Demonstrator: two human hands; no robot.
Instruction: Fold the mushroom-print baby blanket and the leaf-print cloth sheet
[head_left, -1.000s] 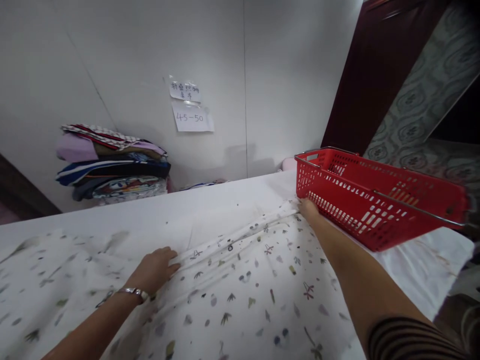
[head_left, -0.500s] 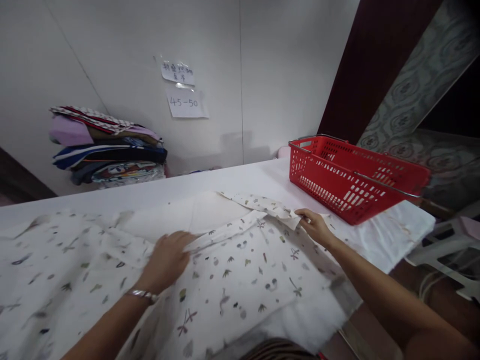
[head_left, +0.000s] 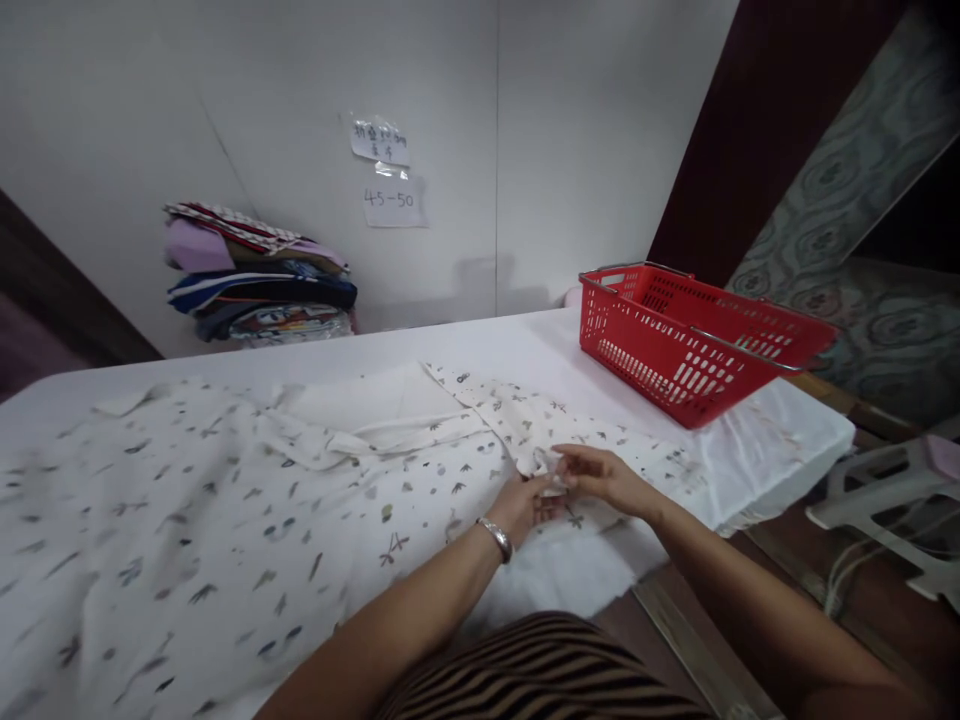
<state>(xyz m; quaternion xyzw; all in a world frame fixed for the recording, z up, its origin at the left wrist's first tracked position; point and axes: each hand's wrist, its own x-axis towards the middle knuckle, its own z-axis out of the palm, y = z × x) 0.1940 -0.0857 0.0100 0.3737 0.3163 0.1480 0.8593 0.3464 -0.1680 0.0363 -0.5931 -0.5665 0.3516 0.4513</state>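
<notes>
White printed cloth thin, limp, light; drapes, wrinkles easily. Our left hand and right hand together, both pinching folded corner at 5 o'clock. We judge edges best grip.

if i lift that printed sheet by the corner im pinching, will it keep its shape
Probably not. The printed sheet already creases and folds over itself, so it looks floppy. Both the left hand and right hand bunch its corner easily, suggesting thin, light cloth.
</notes>
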